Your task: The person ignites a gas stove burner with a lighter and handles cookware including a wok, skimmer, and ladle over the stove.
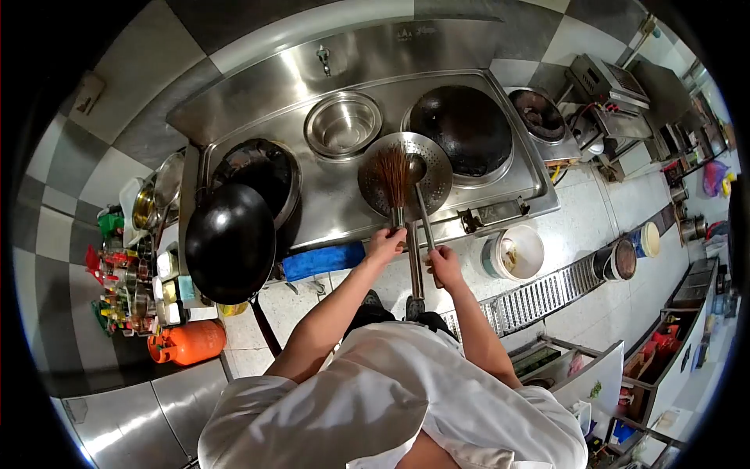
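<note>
In the head view my left hand is closed round the handle of a wok brush with reddish-brown bristles. My right hand grips the long handle of a ladle. Brush head and ladle bowl both lie over a round perforated strainer at the stove's front. The strainer's long handle runs toward my body between my two hands; whether either hand touches it I cannot tell.
The steel stove bears a metal pot and a dark wok. Another black wok leans at the left. A blue cloth hangs at the front edge. On the floor stand a white bucket and an orange gas cylinder.
</note>
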The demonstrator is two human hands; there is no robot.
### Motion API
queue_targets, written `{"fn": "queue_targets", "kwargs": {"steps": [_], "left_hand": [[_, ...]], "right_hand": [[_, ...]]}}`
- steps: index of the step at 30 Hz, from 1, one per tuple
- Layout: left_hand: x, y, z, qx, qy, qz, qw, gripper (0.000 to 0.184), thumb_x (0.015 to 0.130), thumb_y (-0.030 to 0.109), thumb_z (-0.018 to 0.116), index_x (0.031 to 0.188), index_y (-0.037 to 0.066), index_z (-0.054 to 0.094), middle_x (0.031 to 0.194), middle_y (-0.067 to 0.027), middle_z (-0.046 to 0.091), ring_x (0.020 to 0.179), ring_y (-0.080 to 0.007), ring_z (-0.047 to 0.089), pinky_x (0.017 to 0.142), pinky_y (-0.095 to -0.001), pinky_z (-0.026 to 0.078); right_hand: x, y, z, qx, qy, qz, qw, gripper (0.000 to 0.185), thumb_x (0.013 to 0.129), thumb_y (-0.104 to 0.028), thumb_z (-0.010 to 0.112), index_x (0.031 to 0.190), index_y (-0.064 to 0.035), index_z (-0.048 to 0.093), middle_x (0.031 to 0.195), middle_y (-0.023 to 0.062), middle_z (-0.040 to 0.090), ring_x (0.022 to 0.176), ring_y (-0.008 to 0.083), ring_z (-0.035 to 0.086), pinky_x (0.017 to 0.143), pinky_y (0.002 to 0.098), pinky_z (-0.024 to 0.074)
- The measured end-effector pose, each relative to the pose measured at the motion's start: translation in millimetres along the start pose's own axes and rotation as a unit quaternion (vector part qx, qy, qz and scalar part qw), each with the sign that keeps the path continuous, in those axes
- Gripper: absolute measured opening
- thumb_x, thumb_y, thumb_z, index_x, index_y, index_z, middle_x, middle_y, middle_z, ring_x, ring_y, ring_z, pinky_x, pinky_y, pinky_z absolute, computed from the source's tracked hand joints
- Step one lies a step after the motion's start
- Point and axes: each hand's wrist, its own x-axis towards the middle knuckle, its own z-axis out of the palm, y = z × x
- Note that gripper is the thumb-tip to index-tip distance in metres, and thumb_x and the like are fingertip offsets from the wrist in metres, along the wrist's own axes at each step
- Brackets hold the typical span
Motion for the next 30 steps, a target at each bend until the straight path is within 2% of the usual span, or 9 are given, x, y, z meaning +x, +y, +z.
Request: {"fn": "queue_targets", "kwargs": {"steps": [4, 8, 13, 17, 24, 26, 27, 28, 30], "left_hand": [[-35, 32, -29, -0.138, -0.046, 0.029, 0.989, 0.023, 0.091, 0.026, 0.066, 0.1, 0.005, 0.063, 0.086, 0.0, 0.06, 0.073, -0.0105, 0.06, 0.071, -0.029, 0.055], [-59, 43, -72, -0.182, 0.004, 0.089, 0.979, 0.024, 0.092, 0.024, 0.065, 0.104, 0.004, 0.062, 0.092, -0.001, 0.061, 0.081, -0.0105, 0.061, 0.078, -0.0297, 0.055], [-95, 26, -133, -0.178, 0.129, 0.136, 0.966, 0.029, 0.091, 0.024, 0.066, 0.107, 0.001, 0.061, 0.095, -0.0037, 0.062, 0.089, -0.0135, 0.061, 0.082, -0.0339, 0.054], [-101, -17, -172, -0.111, 0.224, 0.135, 0.959, 0.018, 0.088, 0.02, 0.07, 0.091, 0.005, 0.061, 0.075, 0.0019, 0.058, 0.065, -0.0069, 0.053, 0.062, -0.0236, 0.047], [-69, -86, -186, -0.166, 0.284, 0.078, 0.941, 0.008, 0.087, 0.01, 0.069, 0.088, 0.005, 0.063, 0.071, 0.0026, 0.059, 0.059, -0.0056, 0.048, 0.051, -0.0223, 0.04], [-37, -139, -203, -0.156, 0.248, 0.103, 0.951, 0.019, 0.083, 0.02, 0.073, 0.09, 0.004, 0.065, 0.071, -0.0033, 0.064, 0.061, -0.0133, 0.058, 0.055, -0.0285, 0.046], [-39, -139, -202, 0.009, 0.301, 0.096, 0.949, 0.027, 0.08, 0.027, 0.075, 0.09, 0.004, 0.065, 0.074, -0.0077, 0.067, 0.067, -0.0204, 0.063, 0.06, -0.0332, 0.049], [-41, -134, -200, 0.174, 0.345, 0.09, 0.918, 0.034, 0.076, 0.033, 0.077, 0.091, 0.004, 0.065, 0.077, -0.0121, 0.069, 0.073, -0.0276, 0.067, 0.065, -0.0379, 0.051], [-67, -90, -192, 0.228, 0.336, 0.019, 0.914, 0.044, 0.071, 0.04, 0.078, 0.092, 0.004, 0.063, 0.088, -0.0171, 0.069, 0.087, -0.0368, 0.066, 0.075, -0.0443, 0.051]], "right_hand": [[-15, -32, 3, -0.019, -0.055, -0.014, 0.998, 0.016, 0.091, -0.013, 0.053, 0.097, 0.0001, 0.048, 0.066, 0.0067, 0.057, 0.049, 0.0129, 0.053, 0.043, 0.0281, 0.0432], [1, -30, 51, -0.026, -0.081, -0.113, 0.99, 0.018, 0.089, -0.006, 0.052, 0.103, -0.0022, 0.042, 0.066, 0.0059, 0.054, 0.045, 0.0113, 0.049, 0.038, 0.0282, 0.0392], [-4, -31, 140, 0.033, -0.196, -0.069, 0.978, 0.017, 0.091, -0.006, 0.05, 0.103, -0.004, 0.038, 0.061, 0.003, 0.048, 0.041, 0.0107, 0.045, 0.034, 0.0268, 0.0356], [-5, 22, 193, 0.012, -0.21, -0.041, 0.977, 0.02, 0.089, -0.008, 0.053, 0.103, -0.0026, 0.039, 0.059, 0.0034, 0.047, 0.041, 0.0118, 0.046, 0.035, 0.029, 0.0373], [1, 92, 212, -0.064, -0.159, -0.049, 0.984, 0.017, 0.089, -0.008, 0.053, 0.099, -0.0003, 0.043, 0.061, 0.0046, 0.048, 0.04, 0.0135, 0.047, 0.033, 0.0305, 0.0371], [17, 118, 203, -0.141, -0.129, -0.162, 0.968, 0.017, 0.09, -0.01, 0.053, 0.1, 0.0005, 0.043, 0.059, 0.0047, 0.048, 0.04, 0.0141, 0.049, 0.034, 0.0312, 0.0383], [21, 117, 198, -0.171, -0.122, -0.178, 0.961, 0.02, 0.09, -0.012, 0.053, 0.102, 0.0014, 0.045, 0.059, 0.0058, 0.051, 0.041, 0.0139, 0.05, 0.036, 0.0312, 0.0393], [25, 114, 195, -0.173, -0.117, -0.178, 0.962, 0.02, 0.09, -0.012, 0.053, 0.102, 0.0014, 0.045, 0.059, 0.0058, 0.051, 0.041, 0.0139, 0.05, 0.036, 0.0312, 0.0393], [30, 106, 191, -0.184, -0.127, -0.131, 0.966, 0.024, 0.09, -0.013, 0.053, 0.106, 0.0026, 0.045, 0.061, 0.0104, 0.053, 0.047, 0.0202, 0.055, 0.044, 0.0364, 0.0438]]}}
